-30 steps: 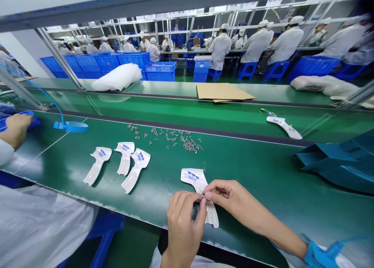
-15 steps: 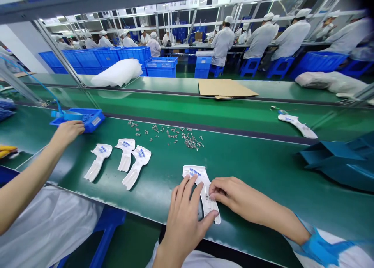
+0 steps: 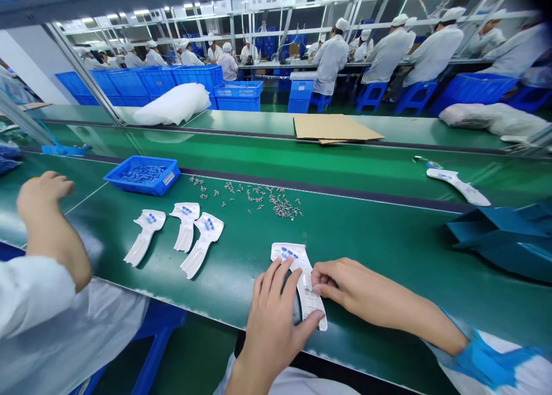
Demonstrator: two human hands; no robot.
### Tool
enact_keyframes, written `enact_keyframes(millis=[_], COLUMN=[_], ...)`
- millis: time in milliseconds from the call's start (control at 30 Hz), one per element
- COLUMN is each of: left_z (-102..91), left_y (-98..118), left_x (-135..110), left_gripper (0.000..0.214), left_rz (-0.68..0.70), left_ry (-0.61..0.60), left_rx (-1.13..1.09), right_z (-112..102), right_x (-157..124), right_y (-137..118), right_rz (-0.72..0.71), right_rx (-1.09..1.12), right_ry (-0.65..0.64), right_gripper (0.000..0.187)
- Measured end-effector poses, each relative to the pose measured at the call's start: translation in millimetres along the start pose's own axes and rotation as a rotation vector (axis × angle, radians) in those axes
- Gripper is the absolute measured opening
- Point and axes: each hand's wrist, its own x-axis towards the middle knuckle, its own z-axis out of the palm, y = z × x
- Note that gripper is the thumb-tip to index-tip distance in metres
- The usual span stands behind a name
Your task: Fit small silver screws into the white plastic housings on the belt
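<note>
A white plastic handle shell [image 3: 311, 303] with blue markings at its wide end lies on the green bench in front of me. My left hand [image 3: 276, 303] holds it down, the fingers across its upper part and the thumb on its lower end. From the right, my right hand [image 3: 340, 280] pinches at the shell's inner middle, thumb and forefinger together. Whatever is between those fingertips is too small to make out. Beyond the shell lie scattered small metal parts [image 3: 282, 206]. Three similar white shells [image 3: 144, 237] rest to the left.
A co-worker's hand [image 3: 45, 196] is at the far left. A blue bin [image 3: 169, 179] of small blue pieces stands near the belt [image 3: 241, 156]. Another white shell [image 3: 459, 187] lies on the belt. Teal bins [image 3: 500, 242] are at right, cardboard [image 3: 334, 127] beyond.
The co-worker's hand has moved left, away from the blue bin, which now sits further right. The white shell on the belt has shifted right. My hands stay nearly in place.
</note>
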Motion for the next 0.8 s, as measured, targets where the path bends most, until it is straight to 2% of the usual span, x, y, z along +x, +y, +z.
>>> enact_keyframes(millis=[233,800], left_z=[1.2,0.5], left_y=[-1,0], left_x=[1,3], left_gripper=[0.061,0.06], left_rz=[-0.004,-0.022], left_ry=[-0.004,-0.003], left_rx=[0.0,-0.03], right_z=[-5,-3], right_x=[3,7], right_y=[8,6], right_rz=[-0.046,0.015], right_rx=[0.057,0.033], right_ry=[-0.073,-0.064], right_gripper=[0.022,0.022])
